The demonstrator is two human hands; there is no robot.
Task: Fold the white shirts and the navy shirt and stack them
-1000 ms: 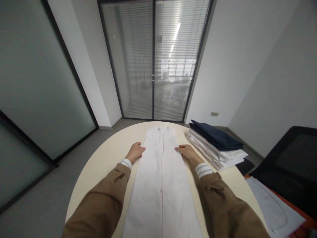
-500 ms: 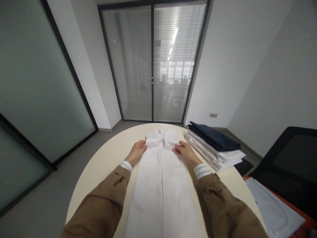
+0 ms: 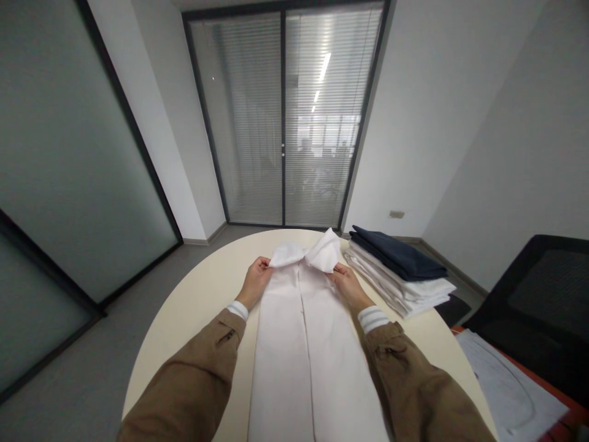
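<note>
A long white garment [image 3: 306,344], with a seam or opening running down its middle, lies lengthwise on the round cream table [image 3: 193,319]. It looks like a folded shirt or coat; the exact kind is unclear. My left hand [image 3: 256,279] pinches its far left edge with closed fingers. At the far right edge my right hand [image 3: 347,283] is closed on the cloth. Between the hands the far end is raised and bunched into two flaps, the right one pointing up.
To the right on the table is a stack of folded white cloth [image 3: 391,279] with a folded navy cloth [image 3: 398,253] on top. Beyond the table's right edge stand a black mesh chair [image 3: 543,307] and a white sheet-like item [image 3: 506,387]. Glass doors [image 3: 283,123] with blinds are behind.
The garment's far end has been lifted, and its right flap now sticks up higher. Both hands have stayed at its edges, and the near part has shifted slightly right.
</note>
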